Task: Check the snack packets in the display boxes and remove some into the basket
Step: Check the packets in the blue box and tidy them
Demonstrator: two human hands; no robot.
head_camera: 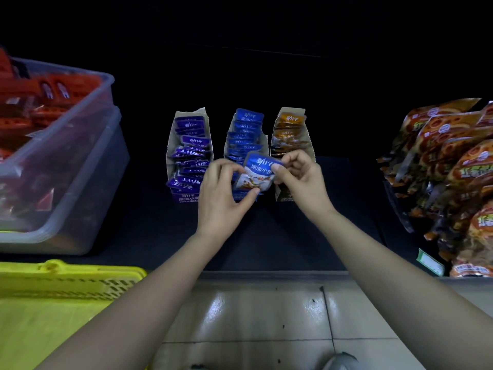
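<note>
shelf: black, dimly lit | floor: glossy pale tiles, dark specks

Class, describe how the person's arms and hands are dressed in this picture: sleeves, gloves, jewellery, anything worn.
Nothing worn shows. The left hand and right hand are bare, with no gloves, rings or watch showing. The left forearm and right forearm are bare to the picture's edge; no sleeve shows.

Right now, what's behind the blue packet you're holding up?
The middle box, with a row of blue packets standing in it. The held packet, left hand and right hand cover its front, so the nearest packets cannot be seen.
</note>
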